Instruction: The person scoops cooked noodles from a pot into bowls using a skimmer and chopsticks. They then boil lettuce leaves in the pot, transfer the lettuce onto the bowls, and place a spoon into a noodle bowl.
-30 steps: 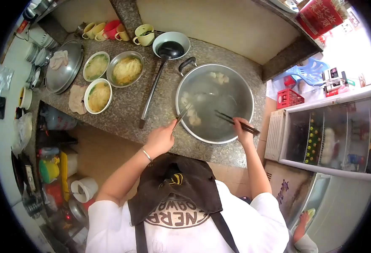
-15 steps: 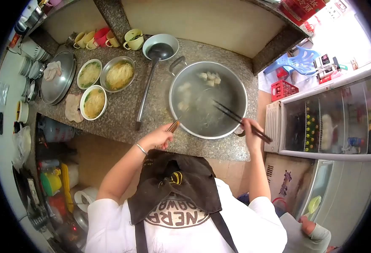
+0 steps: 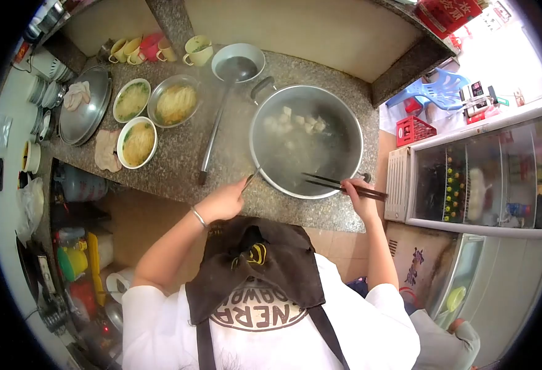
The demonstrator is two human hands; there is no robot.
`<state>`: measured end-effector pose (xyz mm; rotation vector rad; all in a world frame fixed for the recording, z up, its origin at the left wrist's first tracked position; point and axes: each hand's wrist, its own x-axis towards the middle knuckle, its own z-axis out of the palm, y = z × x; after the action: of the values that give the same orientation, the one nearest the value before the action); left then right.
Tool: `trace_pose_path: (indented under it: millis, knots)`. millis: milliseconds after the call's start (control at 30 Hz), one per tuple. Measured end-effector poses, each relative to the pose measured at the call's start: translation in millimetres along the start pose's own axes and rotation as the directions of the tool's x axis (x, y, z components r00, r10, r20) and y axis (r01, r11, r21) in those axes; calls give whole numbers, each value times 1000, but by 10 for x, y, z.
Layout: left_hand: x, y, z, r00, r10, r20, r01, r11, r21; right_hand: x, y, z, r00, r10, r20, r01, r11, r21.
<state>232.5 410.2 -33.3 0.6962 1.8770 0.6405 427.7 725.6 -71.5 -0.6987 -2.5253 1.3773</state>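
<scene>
At the near rim of a steaming pot (image 3: 352,132): utensils gripped in both hands.

Chopsticks (image 3: 328,179) are grasped in the right hand (image 3: 360,198), their long axis slanted leftward and slightly away over the pot; a thin tool (image 3: 250,179) is grasped in the left hand (image 3: 221,202), its far end lost at the near-left rim. White pieces (image 3: 310,124) are gathered in the pot's far half, beyond and between the hands; the pot is more closely approached by the right hand. Leftward, a ladle (image 3: 217,129) is laid with its head in a bowl (image 3: 221,55); noodle bowls (image 3: 131,164) are grouped farther left. On the shirt (image 3: 369,314), lettering is partly covered by the apron (image 3: 283,259); "ERA" can apparently be made out. Pale characters on a red container (image 3: 447,15) cannot be read surely.
</scene>
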Motion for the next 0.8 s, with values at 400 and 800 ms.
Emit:
trace_pose_path:
  millis: [400,800]
  knots:
    - [107,-124,-335,932,-95,351,266,836,-480,-177,-355,-246,956,-37,-293,104,971,214]
    - [-196,166,-261,998,56,-4,-50,923,381,-122,-403,-27,978,-126,-165,100,982,-161]
